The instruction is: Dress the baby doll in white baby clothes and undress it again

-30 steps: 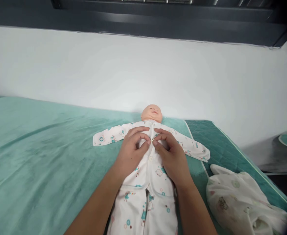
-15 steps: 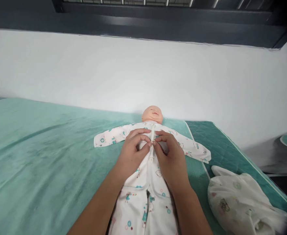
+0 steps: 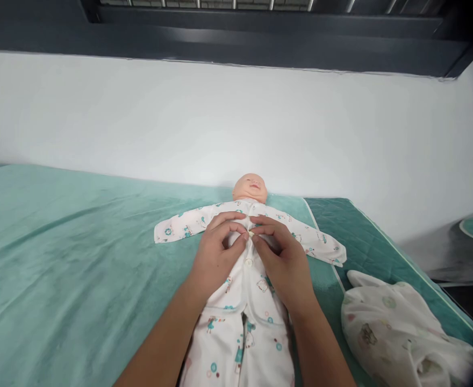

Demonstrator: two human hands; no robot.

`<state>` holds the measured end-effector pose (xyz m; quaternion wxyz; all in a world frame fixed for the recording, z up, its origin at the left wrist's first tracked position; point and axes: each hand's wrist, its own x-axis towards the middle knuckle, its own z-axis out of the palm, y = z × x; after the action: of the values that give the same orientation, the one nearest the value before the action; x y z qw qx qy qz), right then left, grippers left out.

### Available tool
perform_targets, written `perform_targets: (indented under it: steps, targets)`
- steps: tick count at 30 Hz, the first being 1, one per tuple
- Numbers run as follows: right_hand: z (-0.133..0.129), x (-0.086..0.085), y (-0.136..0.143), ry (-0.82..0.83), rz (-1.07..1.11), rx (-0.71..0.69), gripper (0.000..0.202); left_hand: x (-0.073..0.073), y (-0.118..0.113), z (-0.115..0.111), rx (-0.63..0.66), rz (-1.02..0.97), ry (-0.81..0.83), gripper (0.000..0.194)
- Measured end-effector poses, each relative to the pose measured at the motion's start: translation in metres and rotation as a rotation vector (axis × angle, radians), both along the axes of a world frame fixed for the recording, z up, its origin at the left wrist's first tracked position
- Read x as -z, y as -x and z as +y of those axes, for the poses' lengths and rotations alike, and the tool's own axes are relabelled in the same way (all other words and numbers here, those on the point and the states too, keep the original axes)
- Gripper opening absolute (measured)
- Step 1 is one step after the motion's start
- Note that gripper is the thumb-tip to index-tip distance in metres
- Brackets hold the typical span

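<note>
A baby doll (image 3: 250, 186) lies on its back, its head toward the wall and its sleeves spread wide. It wears a white printed baby jacket (image 3: 236, 293) and matching trousers (image 3: 216, 352). On the chest, my left hand (image 3: 219, 252) pinches the jacket's front edge between thumb and index finger. Opposite it, my right hand (image 3: 281, 255) pinches the other side of the placket, fingertips almost touching the left ones. A small pale button partly shows between the fingertips. Below them, another button (image 3: 249, 263) sits on the front strip.
A green bedspread (image 3: 79, 279) covers the surface under the doll. To the right lies a crumpled white printed cloth bundle (image 3: 398, 328). Behind stands a white wall (image 3: 228, 118), with a dark barred window frame (image 3: 220, 40) above.
The right fingers have shifted slightly at the button, and the index finger lies closer to the left fingertips. The left hand keeps its pinch. The camera view has moved a little.
</note>
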<state>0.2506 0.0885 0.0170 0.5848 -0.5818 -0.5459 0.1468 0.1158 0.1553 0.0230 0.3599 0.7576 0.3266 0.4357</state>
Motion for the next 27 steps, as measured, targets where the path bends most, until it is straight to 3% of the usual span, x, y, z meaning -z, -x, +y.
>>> perform_targets:
  steps: [7, 13, 18, 22, 24, 27]
  targets:
    - [0.0007, 0.0001, -0.0006, -0.063, -0.085, -0.052, 0.021, 0.0032, 0.0007, 0.0028, 0.011, -0.057, 0.022, 0.012]
    - [-0.0009, 0.0025, 0.0037, -0.118, -0.349, 0.034, 0.035, 0.0032, 0.0009, 0.0023, 0.021, -0.066, 0.032, 0.012]
    - [-0.0033, 0.0023, 0.0055, -0.063, -0.483, 0.108, 0.038, 0.0027, -0.0002, 0.0017, 0.008, -0.072, 0.060, 0.011]
    - [-0.0030, 0.0014, 0.0043, 0.038, -0.564, 0.091, 0.046, 0.0022, -0.0005, 0.0024, 0.012, -0.095, 0.073, 0.011]
    - [-0.0025, 0.0016, 0.0033, 0.064, -0.552, 0.050, 0.049, 0.0020, -0.0008, 0.0027, 0.014, -0.098, 0.062, 0.011]
    - [-0.0022, 0.0025, 0.0026, 0.013, -0.369, 0.051, 0.046, 0.0014, -0.0012, 0.0027, 0.010, -0.095, 0.045, 0.010]
